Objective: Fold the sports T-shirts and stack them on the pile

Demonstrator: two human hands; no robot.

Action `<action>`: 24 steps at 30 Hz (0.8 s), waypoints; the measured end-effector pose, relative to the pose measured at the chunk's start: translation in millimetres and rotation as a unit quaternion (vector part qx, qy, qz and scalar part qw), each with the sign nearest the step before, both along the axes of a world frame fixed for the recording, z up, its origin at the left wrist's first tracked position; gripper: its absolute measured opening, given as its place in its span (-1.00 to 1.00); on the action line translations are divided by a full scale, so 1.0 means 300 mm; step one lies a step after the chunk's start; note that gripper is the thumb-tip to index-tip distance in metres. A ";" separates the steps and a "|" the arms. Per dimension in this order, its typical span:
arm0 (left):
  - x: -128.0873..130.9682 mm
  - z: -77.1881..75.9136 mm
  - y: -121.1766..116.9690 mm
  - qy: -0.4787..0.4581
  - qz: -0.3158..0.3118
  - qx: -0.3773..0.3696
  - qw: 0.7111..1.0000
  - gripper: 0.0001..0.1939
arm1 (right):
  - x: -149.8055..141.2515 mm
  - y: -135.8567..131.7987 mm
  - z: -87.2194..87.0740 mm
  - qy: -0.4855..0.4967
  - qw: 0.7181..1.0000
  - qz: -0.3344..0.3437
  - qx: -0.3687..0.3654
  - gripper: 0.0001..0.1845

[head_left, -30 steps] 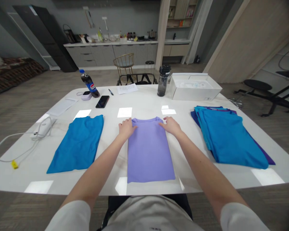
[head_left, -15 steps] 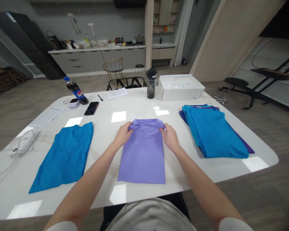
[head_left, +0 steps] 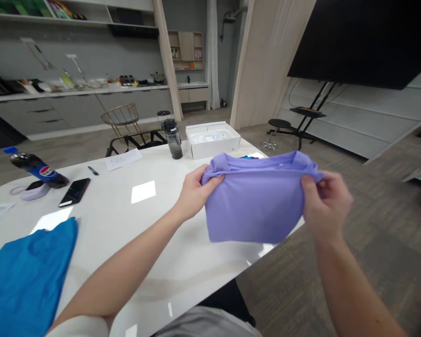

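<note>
A folded lavender shirt hangs collar-up by its top corners, apparently clear of the table.

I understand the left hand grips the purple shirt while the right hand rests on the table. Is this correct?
The right hand is not on the table: the head view shows it gripping the purple shirt, like the left hand.
</note>
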State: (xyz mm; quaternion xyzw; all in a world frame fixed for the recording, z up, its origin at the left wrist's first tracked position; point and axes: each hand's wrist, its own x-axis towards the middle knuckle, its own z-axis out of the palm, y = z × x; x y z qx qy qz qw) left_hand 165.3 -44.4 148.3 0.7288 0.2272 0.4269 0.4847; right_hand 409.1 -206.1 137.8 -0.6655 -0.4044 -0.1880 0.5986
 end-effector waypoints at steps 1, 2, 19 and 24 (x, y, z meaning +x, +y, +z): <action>0.063 0.021 0.022 -0.032 -0.017 -0.014 0.999 -0.68 | 0.065 0.035 0.051 -0.012 1.000 0.001 -0.003 -0.75; 0.129 0.029 0.054 -0.061 -0.032 -0.027 0.997 -0.66 | 0.133 0.081 0.091 -0.031 0.999 -0.001 -0.012 -0.75; -0.043 -0.675 0.384 0.393 0.127 0.123 0.902 -0.61 | 0.068 0.666 -0.461 -0.199 0.853 0.133 -0.463 -0.63; -0.357 -0.696 0.300 0.403 0.162 0.142 0.889 -0.67 | -0.369 0.693 -0.532 -0.211 0.808 0.362 -0.414 -0.73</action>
